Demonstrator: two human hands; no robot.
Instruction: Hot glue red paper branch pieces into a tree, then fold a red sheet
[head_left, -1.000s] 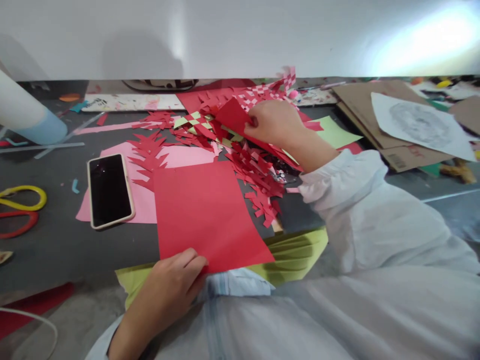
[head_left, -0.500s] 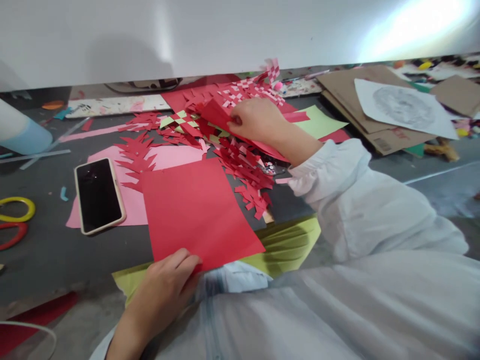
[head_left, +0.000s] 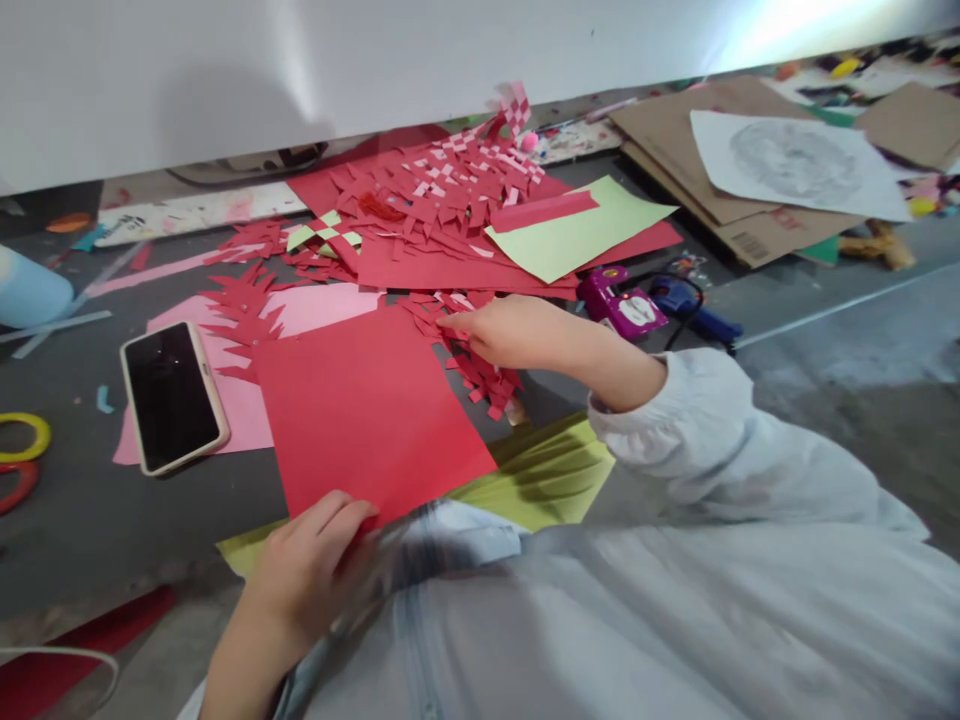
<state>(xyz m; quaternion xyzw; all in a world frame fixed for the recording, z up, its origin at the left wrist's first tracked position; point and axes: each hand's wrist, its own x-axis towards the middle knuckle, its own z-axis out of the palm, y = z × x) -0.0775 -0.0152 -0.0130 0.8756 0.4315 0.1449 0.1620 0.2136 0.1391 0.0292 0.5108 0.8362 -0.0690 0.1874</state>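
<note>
A smooth red sheet point(head_left: 367, 400) lies at the front edge of the dark table. My left hand point(head_left: 307, 555) grips its near edge, fingers on top and thumb hidden below. Just right of the sheet, my right hand point(head_left: 502, 330) is over a heap of cut red paper pieces point(head_left: 480, 375), fingers bent together and one fingertip reaching toward the pieces; whether anything is pinched there is hidden. A leaf-like red cutout point(head_left: 244, 315) rests on pink paper point(head_left: 322, 305), left of the red sheet.
At left are a phone point(head_left: 174, 395), yellow and red scissor handles point(head_left: 26, 440) and a blue-and-white container point(head_left: 30, 290). Behind lie woven red-pink strips point(head_left: 450, 180) and a light green sheet point(head_left: 581, 228). Purple and blue tools point(head_left: 622, 300) and cardboard point(head_left: 675, 160) are at right.
My right hand has come nearer from the back pile, letting go of the red paper there. Purple and blue tools now show. My left hand stays on the red sheet; the view has shifted.
</note>
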